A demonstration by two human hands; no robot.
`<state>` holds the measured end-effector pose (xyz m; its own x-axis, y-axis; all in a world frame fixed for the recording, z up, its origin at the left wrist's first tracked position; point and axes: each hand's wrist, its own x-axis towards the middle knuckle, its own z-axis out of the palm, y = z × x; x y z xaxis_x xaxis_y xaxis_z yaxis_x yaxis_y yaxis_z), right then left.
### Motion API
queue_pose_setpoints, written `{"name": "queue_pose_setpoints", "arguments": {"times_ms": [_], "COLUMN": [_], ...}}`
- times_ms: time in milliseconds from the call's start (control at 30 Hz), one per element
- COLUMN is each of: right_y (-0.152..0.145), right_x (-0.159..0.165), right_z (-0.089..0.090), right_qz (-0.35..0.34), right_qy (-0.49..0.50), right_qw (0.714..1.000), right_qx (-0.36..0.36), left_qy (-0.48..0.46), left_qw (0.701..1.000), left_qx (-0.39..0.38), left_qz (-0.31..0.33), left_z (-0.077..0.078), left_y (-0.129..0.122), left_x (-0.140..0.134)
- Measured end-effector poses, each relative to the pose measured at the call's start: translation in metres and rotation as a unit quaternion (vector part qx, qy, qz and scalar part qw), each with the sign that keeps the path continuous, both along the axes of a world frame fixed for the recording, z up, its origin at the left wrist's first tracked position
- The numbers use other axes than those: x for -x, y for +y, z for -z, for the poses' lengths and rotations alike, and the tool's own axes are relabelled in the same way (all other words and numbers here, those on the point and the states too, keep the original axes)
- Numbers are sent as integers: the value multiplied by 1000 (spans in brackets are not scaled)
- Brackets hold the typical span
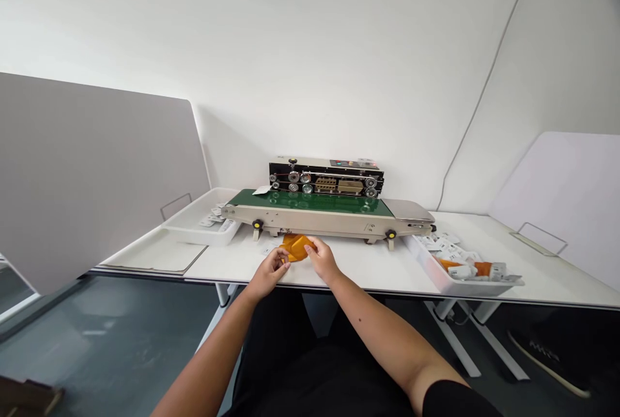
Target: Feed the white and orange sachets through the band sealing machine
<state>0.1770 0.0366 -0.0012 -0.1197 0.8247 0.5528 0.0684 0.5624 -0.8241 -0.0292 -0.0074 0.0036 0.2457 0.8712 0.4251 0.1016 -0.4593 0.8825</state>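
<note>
A soft, creased orange piece (pixel 294 246) is held low over the white table, in front of the sealing machine; whether it is cloth or film I cannot tell. My left hand (pixel 272 270) pinches its lower left edge between thumb and fingers. At its right side, my right hand (pixel 321 258) grips it with thumb and fingers closed. A small white packet (pixel 268 250) with print lies partly hidden just left of it. Behind stands the band sealer (pixel 327 175), with a green conveyor belt (pixel 314 202); a white packet (pixel 262 190) rests on the belt's left part.
To the left sits a white bin (pixel 186 237) with several white packets. The right bin (pixel 465 288) holds several white packets and orange pieces, its front by the table edge. Grey panels (pixel 97 172) flank the table. A shoe (pixel 547 359) shows on the floor at right.
</note>
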Motion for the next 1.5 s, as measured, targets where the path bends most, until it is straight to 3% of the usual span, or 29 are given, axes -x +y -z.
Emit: {"name": "queue_pose_setpoints", "arguments": {"times_ms": [133, 433, 733, 967, 1233, 1367, 1500], "right_y": [-3, 2, 2, -3, -1, 0, -1], "right_x": [-4, 0, -2, -3, -1, -2, -3], "right_z": [14, 25, 23, 16, 19, 20, 19], "right_qz": [-82, -176, -154, -148, -196, -197, -202], "right_qy": [29, 44, 59, 61, 6, 24, -39], "right_qw": [992, 965, 966, 965, 959, 960, 960], "right_qx": [94, 187, 199, 206, 203, 198, 188], "left_qy": [-11, 32, 3, -17, -21, 28, 49], "left_qw": [1000, 999, 997, 996, 992, 995, 998], "left_qx": [-1, 0, 27, 44, 29, 32, 35], "left_qz": [11, -39, -68, -77, -123, -94, -34], "left_z": [7, 14, 18, 11, 13, 8, 1], "left_y": [5, 10, 11, 6, 7, 3, 1], "left_x": [0, 1, 4, 0, 1, 1, 3]}}
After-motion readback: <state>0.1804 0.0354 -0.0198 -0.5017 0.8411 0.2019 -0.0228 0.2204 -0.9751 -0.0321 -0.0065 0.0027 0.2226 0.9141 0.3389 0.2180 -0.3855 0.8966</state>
